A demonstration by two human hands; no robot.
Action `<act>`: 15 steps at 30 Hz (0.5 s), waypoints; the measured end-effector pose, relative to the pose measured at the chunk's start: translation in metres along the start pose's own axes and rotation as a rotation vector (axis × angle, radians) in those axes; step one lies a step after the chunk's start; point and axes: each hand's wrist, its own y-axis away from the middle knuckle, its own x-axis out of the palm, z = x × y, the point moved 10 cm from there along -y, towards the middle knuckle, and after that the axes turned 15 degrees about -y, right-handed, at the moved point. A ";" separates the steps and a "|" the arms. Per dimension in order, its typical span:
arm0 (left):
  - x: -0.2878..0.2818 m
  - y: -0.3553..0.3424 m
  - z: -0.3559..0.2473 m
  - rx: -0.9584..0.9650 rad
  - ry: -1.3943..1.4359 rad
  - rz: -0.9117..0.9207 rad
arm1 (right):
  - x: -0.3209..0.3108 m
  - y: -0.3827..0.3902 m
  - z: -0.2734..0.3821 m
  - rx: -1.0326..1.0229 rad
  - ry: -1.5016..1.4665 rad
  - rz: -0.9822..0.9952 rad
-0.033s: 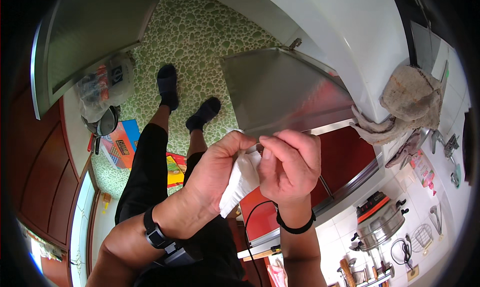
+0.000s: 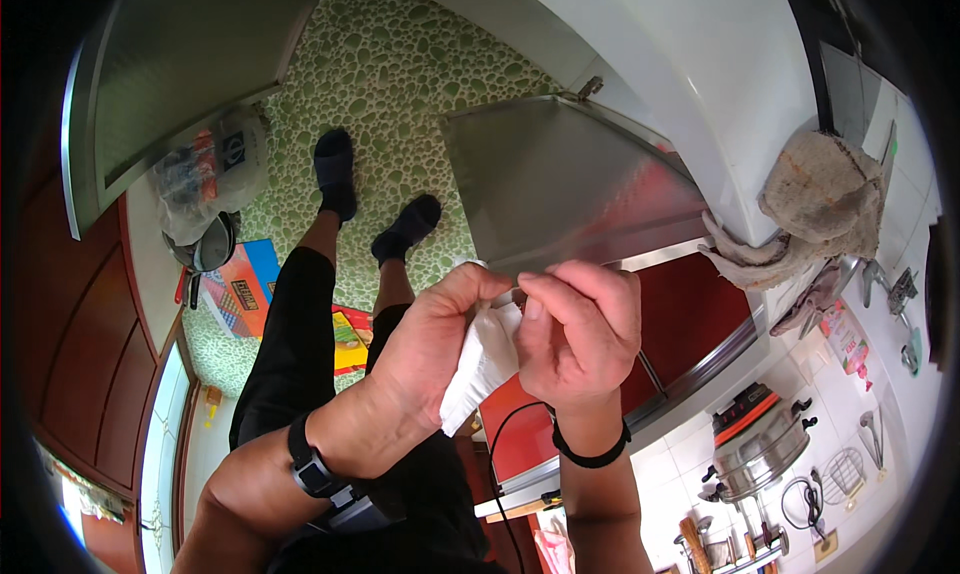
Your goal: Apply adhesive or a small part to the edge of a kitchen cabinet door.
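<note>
In front of my body, a white folded sheet [image 2: 482,364] hangs between my hands. It looks like tissue or thin cloth; I cannot tell which. My left hand [image 2: 430,349] is closed round its upper part, with thumb and finger pinched at the top. Close beside it, my right hand [image 2: 583,334] makes a pinch, thumb against the curled fingers. Its tips nearly meet the left fingertips at the sheet's top edge. Whatever sits between the right fingertips is too small to make out. Each wrist carries a black band, and the left one bears a watch.
An open cabinet door [image 2: 560,174] stands ahead, above the green pebble-patterned floor [image 2: 400,54]. At left are another open door [image 2: 190,64], plastic bags [image 2: 215,164] and a pan [image 2: 213,242]. Grey cloths [image 2: 822,189] and a steel pot [image 2: 765,454] are at right.
</note>
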 end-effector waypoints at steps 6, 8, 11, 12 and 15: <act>0.002 0.000 0.001 0.001 0.023 0.015 | 0.000 0.001 0.001 -0.009 -0.004 -0.007; 0.000 0.000 0.002 -0.001 -0.005 0.012 | -0.002 0.002 0.002 -0.020 0.003 -0.034; -0.004 -0.002 0.003 -0.023 -0.035 0.026 | -0.002 0.002 0.003 -0.029 0.014 -0.033; -0.003 -0.002 0.004 -0.047 -0.033 0.042 | -0.002 0.002 0.003 -0.034 0.019 -0.035; -0.010 0.004 0.000 -0.051 -0.078 -0.032 | -0.001 0.003 0.002 -0.029 -0.002 -0.027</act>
